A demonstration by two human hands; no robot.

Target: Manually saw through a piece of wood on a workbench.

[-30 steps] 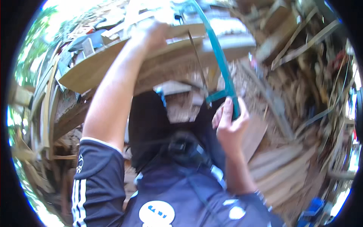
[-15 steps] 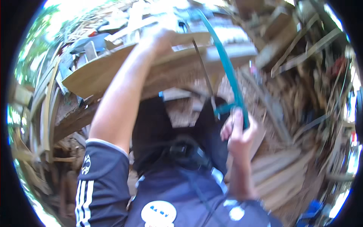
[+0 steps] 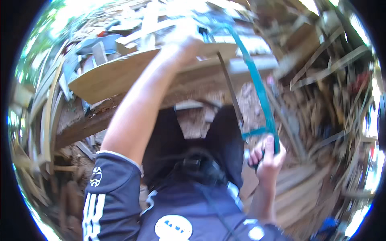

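Observation:
My right hand point(image 3: 268, 157) is closed round the lower end of a bow saw point(image 3: 258, 82) with a teal frame. The saw's thin dark blade point(image 3: 230, 82) slants up and away, crossing the right part of a curved wooden board point(image 3: 116, 72). Whether its teeth sit in the wood or only lie against it, I cannot tell. My left arm reaches forward across the board, and my left hand point(image 3: 185, 38) is at its far edge, seemingly pressing on it. Glare and blur wash out the fingers there.
Under the board runs a thick, rough log point(image 3: 86, 124), just beyond my knees. Scrap wood is heaped on the right point(image 3: 321, 108), and long slats point(image 3: 48, 116) lean on the left. A blue-grey object point(image 3: 94, 45) lies behind the board. Flat planks point(image 3: 301, 184) rest at lower right.
My right hand has drawn the bow saw back toward me and slightly right. My left hand appears a little further right along the board. The whole view has shifted slightly.

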